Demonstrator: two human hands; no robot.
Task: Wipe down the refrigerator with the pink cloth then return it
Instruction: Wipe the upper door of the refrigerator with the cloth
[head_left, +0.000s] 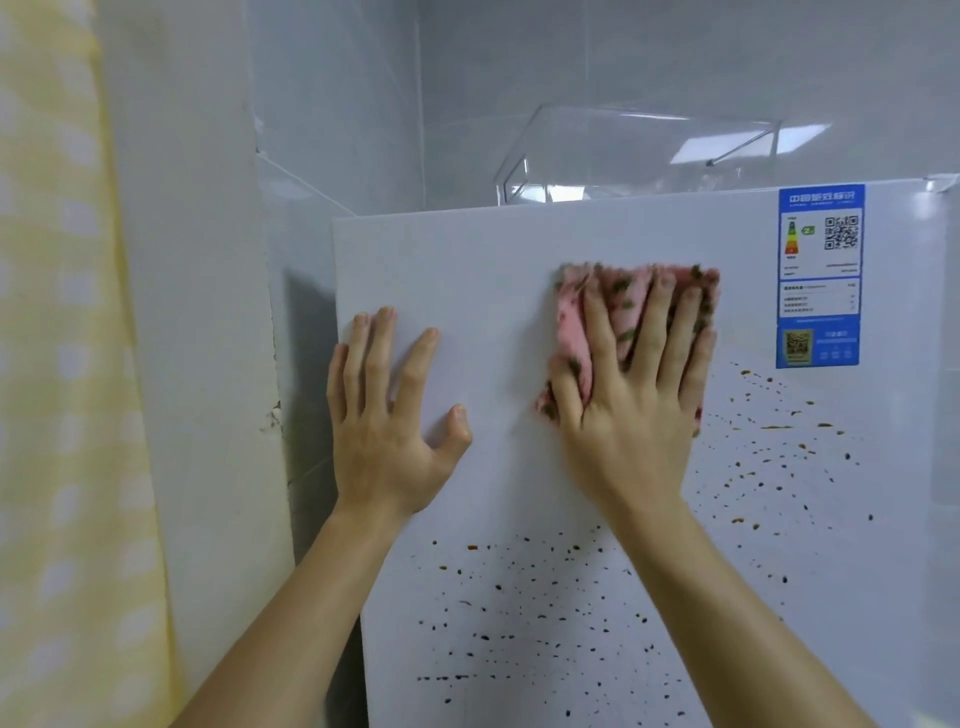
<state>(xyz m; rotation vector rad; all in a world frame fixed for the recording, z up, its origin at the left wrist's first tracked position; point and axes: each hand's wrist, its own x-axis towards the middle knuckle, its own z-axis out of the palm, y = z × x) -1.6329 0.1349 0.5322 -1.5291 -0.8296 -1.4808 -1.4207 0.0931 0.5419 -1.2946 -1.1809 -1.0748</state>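
Two hands (384, 415) (628, 415), one pink cloth (571, 322), one refrigerator (493, 291) (perhaps two stickers (820, 249) (816, 345)).

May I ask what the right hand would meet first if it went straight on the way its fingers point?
Bare door: the right hand, pressing the pink cloth, points up the refrigerator toward its top edge, left of the blue label. The clear container on top probably sits further back.

Left hand (387, 415) flat, fingers spread, thumb out, arm reaching up. Right hand (631, 395) flat, fingers straight and splayed, forearm extended.
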